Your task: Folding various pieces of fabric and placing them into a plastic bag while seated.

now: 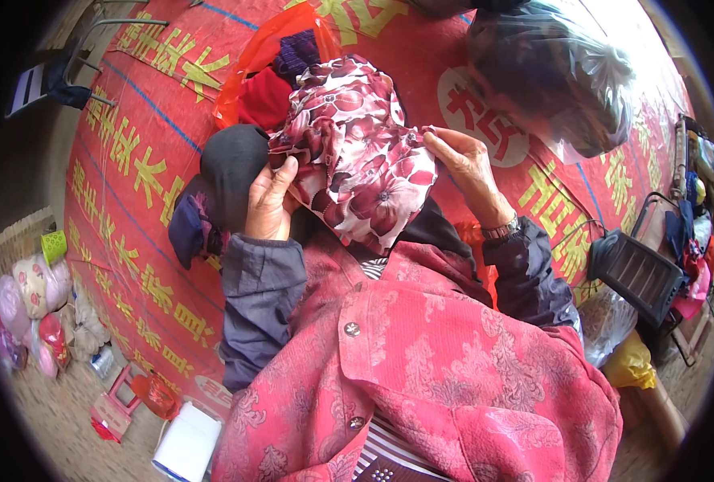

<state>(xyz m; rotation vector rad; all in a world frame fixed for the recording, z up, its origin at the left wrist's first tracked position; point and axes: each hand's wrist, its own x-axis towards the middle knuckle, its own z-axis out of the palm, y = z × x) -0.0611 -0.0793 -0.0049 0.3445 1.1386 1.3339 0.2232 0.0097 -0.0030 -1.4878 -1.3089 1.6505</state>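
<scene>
A floral cloth [369, 144], white with dark red flowers, lies bunched over my lap; it looks like a garment, though its kind is unclear. My left hand [272, 199] grips its left edge, thumb on top. At the upper right side, my right hand [462, 156] pinches the fabric between thumb and fingers. Just beyond the cloth stands an orange-red plastic bag [242, 69] with its mouth spread. Inside it are a red cloth [265, 99] and a dark purple knitted piece [296, 57]. A dark blue cloth bundle [187, 226] sits left of my knee.
A red sheet [146, 199] with yellow characters covers the floor. At the upper right rests a large clear plastic bag [549, 84] of dark contents. A black heater-like box [637, 271] is at right. A white box [188, 443], a pink stool [116, 403] and stuffed bags [34, 283] stand lower left.
</scene>
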